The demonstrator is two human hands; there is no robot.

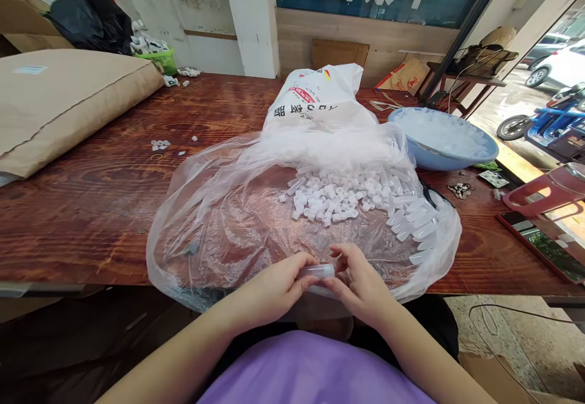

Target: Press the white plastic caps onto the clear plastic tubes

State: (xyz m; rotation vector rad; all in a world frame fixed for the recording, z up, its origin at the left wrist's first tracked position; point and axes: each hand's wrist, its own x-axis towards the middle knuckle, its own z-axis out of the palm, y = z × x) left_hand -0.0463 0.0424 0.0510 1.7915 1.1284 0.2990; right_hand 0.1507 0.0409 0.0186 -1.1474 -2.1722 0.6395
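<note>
A short translucent plastic tube lies across the grasp of my left hand, pinched between thumb and fingers. At the tube's right end is my right hand, its thumb close to or touching the tube and its curled fingers apart from the thumb. Both hands are over the near part of a clear plastic bag spread on the table. Beyond them, a heap of small white plastic caps rests on the bag. To its right lie several translucent tubes.
A printed white sack stands behind the heap. A blue basin full of translucent pieces is at the back right. A pink bottle and a phone are at the right edge. A large brown paper package occupies the left of the wooden table.
</note>
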